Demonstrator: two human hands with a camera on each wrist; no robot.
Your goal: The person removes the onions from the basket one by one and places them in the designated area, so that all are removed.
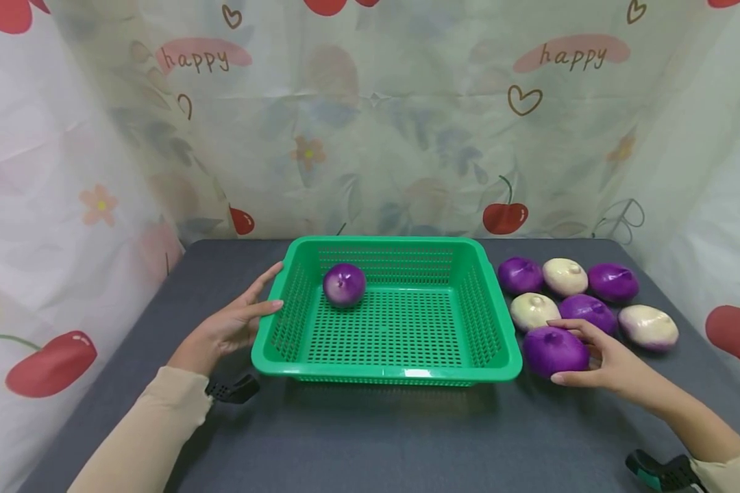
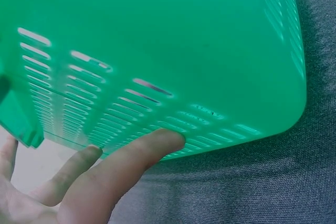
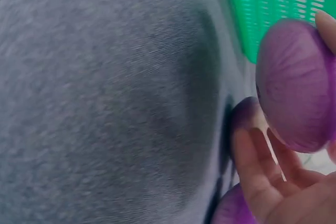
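Note:
A green plastic basket (image 1: 384,373) stands on the grey cloth, with one purple onion (image 1: 344,285) inside towards its back left. My left hand (image 1: 233,327) touches the basket's left side from outside, fingers fairly straight. In the left wrist view, fingertips (image 2: 167,141) lie near the slotted green wall (image 2: 220,61). Just right of the basket, my right hand (image 1: 601,359) grips a purple onion (image 1: 553,350) between thumb and fingers. The right wrist view shows that onion (image 3: 296,85) in the hand (image 3: 294,198), with the basket's corner behind.
Beyond the right hand lie several more onions, including a purple one (image 1: 588,313), a white one (image 1: 533,311) and a whitish one (image 1: 647,327) with a purple edge. A patterned curtain (image 1: 376,137) hangs behind and beside the grey table (image 1: 370,438).

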